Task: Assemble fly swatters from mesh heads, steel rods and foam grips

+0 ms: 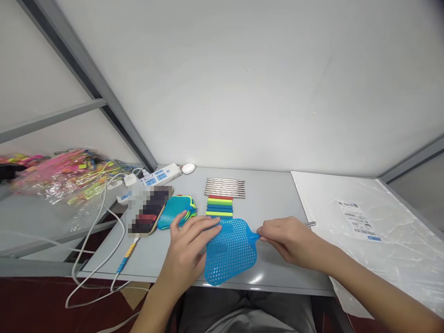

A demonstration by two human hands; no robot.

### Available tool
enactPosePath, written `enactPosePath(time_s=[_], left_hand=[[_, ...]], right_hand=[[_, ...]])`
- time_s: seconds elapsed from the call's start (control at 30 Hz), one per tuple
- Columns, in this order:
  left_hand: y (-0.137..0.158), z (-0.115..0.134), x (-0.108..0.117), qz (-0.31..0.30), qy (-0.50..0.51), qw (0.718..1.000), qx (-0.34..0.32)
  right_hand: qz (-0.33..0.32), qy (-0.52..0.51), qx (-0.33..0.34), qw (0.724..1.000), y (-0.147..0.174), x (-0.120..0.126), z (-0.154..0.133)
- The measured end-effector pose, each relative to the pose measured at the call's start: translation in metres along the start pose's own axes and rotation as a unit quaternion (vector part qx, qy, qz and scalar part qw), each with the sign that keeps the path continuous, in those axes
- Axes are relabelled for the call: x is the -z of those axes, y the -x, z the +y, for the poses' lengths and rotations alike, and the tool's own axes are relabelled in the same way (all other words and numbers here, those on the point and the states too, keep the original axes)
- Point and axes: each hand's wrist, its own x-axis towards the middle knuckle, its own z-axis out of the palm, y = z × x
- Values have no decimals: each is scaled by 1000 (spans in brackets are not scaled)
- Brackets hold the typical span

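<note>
A blue perforated fly swatter head [231,252] is held over the front edge of the table. My left hand [190,245] grips its left side, fingers lying over the top and the thumb mostly hidden. With closed fingers, my right hand [289,240] holds the swatter at its narrow neck. A metal rod end [311,224] sticks out beyond the right hand; the rest is covered. Behind the left hand lies a pile of swatter heads [176,210], teal on top with yellow-green edges. Several coloured plastic handles [219,207] lie side by side, below a row of metal rods [225,188].
A phone [151,212], partly pixelated, lies at the left with a charging cable [126,256]. Behind it are a power strip [161,175] and a white oval object [188,168]. A white plastic bag [326,199] covers the right side. Bagged colourful items [65,173] sit far left.
</note>
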Motion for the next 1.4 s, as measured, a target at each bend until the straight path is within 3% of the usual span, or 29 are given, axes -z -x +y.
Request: enactPosePath(time_s=[0.07,0.13,0.17,0.23,0.3,0.33,0.4,0.5,0.67,0.77,0.87,0.93,1.03,1.1,1.17,1.23,1.4], left_hand=[[2,7,-6,-5,68,996,56],[1,21,-13,0,195,965,173],[0,30,-15,0,274,929,249],[-5,45,-18,12,437,804,403],[-8,52,-17,34,535,684,495],[-9,52,-14,51,560,646,516],[-7,46,-8,83,580,616,526],[1,36,0,71,578,630,513],[13,31,3,8,587,637,500],[21,20,7,14,586,641,495],[36,1,11,68,544,659,515],[48,-11,13,147,458,698,531],[65,-24,13,222,254,802,493],[72,-30,14,188,130,869,439],[76,-35,15,128,35,911,392],[75,-40,14,75,-39,926,367],[72,-54,8,12,-110,919,379]], right_hand=[[14,29,5,999,1,-2,1],[37,71,17,997,2,-4,5],[54,101,27,993,3,-6,8],[100,175,53,978,5,-9,18],[159,243,77,954,9,-10,32],[193,266,81,941,11,-10,38],[256,284,66,921,14,-7,47],[271,264,51,924,10,-4,40],[144,222,164,950,-23,-12,-10],[126,209,228,942,-53,-20,-30],[137,220,277,925,-86,-29,-33],[144,230,305,913,-110,-36,-29],[157,244,344,893,-147,-51,-20],[159,257,361,882,-170,-62,-11],[143,270,367,879,-189,-73,-3],[111,278,368,880,-203,-82,4],[53,280,362,888,-212,-92,12]])
